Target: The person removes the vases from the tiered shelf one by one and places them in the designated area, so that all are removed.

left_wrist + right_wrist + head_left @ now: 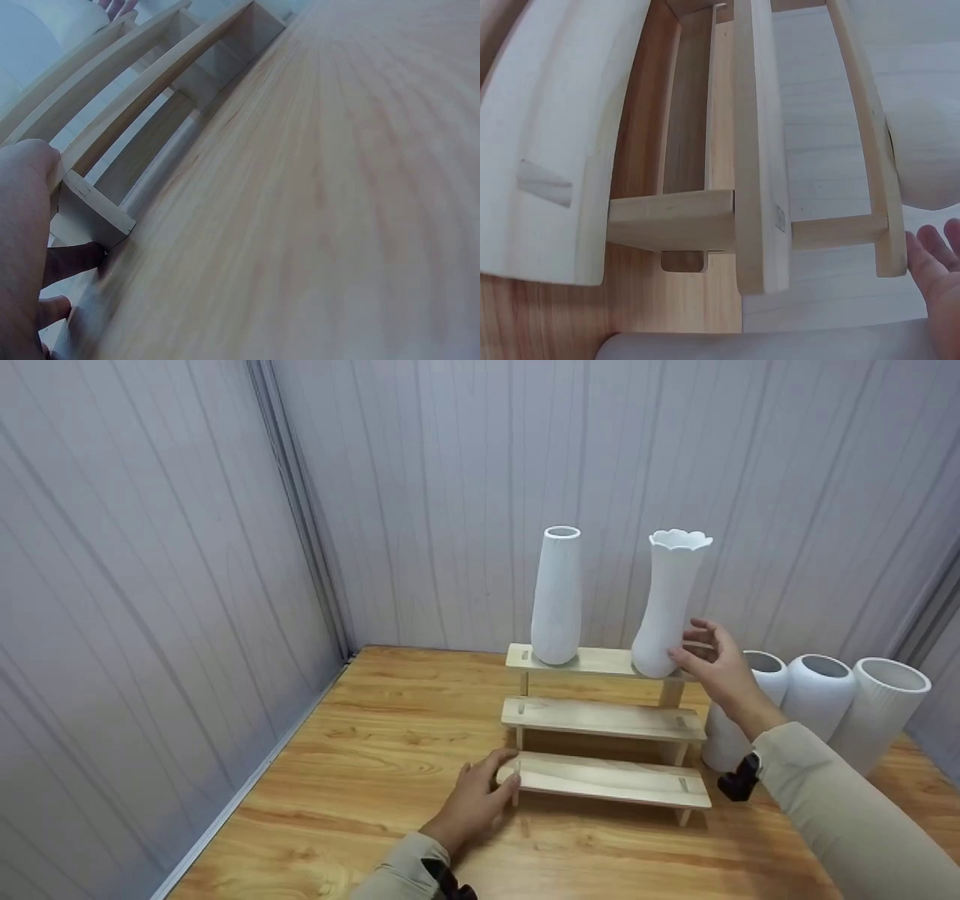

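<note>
A three-tier wooden display stand (604, 718) stands on the table. My left hand (474, 799) holds the left end of its lowest step, thumb at the front and fingers behind; the left wrist view shows this hand (26, 225) around the stand's corner. On the top step are a slim white vase (557, 600) at the left and a white vase with a scalloped rim (671, 600) at the right. My right hand (716, 671) is at the scalloped vase's lower right side, its thumb at the vase and its fingers loosely spread. The right wrist view shows its fingers (930, 259) beside the top step's end.
Right of the stand, partly behind my right forearm, are a white vase (724, 739), a rounded white vase (819, 690) and a ribbed white vase (881, 716). The wood-grain table (360, 750) meets a pale panelled wall (450, 510) at the back and another at the left.
</note>
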Action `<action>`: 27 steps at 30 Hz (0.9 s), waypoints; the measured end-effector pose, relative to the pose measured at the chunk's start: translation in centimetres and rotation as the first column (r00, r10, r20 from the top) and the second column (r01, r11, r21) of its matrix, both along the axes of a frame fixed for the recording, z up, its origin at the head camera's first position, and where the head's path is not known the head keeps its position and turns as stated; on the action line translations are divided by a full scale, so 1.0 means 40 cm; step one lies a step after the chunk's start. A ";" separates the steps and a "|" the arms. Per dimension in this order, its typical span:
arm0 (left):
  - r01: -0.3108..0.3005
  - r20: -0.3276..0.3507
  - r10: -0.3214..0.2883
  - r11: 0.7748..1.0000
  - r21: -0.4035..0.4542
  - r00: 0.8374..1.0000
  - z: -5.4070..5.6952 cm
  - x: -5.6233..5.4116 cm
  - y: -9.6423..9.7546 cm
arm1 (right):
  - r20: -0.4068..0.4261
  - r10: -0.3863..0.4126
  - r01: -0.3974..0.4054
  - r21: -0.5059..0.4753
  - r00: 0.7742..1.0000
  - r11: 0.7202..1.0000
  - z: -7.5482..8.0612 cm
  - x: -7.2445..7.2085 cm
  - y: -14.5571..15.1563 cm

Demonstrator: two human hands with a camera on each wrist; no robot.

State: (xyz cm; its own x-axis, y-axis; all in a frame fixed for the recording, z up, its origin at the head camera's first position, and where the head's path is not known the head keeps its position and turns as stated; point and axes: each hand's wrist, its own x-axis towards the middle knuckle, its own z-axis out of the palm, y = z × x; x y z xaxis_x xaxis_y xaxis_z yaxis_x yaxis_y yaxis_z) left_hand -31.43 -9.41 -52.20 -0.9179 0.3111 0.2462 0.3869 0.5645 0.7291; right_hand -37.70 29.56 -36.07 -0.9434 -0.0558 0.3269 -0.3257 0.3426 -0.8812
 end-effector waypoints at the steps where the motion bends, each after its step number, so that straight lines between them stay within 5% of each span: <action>1: 0.004 0.001 -0.004 1.000 0.005 1.000 0.000 0.000 0.000 | 0.007 0.010 -0.010 -0.013 1.000 1.000 0.000 -0.004 -0.003; 20: 0.007 -0.029 -0.007 1.000 0.001 1.000 0.001 -0.003 -0.002 | 0.123 0.032 -0.019 -0.109 0.992 0.994 0.023 -0.045 -0.039; 27: 0.007 -0.027 -0.007 1.000 -0.004 1.000 -0.001 -0.004 -0.002 | 0.112 0.020 -0.016 -0.043 0.994 0.999 0.019 -0.052 -0.041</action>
State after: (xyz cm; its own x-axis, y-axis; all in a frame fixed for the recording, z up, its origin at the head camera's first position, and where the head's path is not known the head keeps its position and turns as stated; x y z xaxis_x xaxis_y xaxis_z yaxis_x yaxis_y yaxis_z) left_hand -31.61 -9.50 -52.23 -0.9086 0.3187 0.2701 0.4108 0.5645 0.7159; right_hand -39.78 27.94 -35.31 -0.9732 -0.0618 0.2214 -0.2297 0.2999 -0.9259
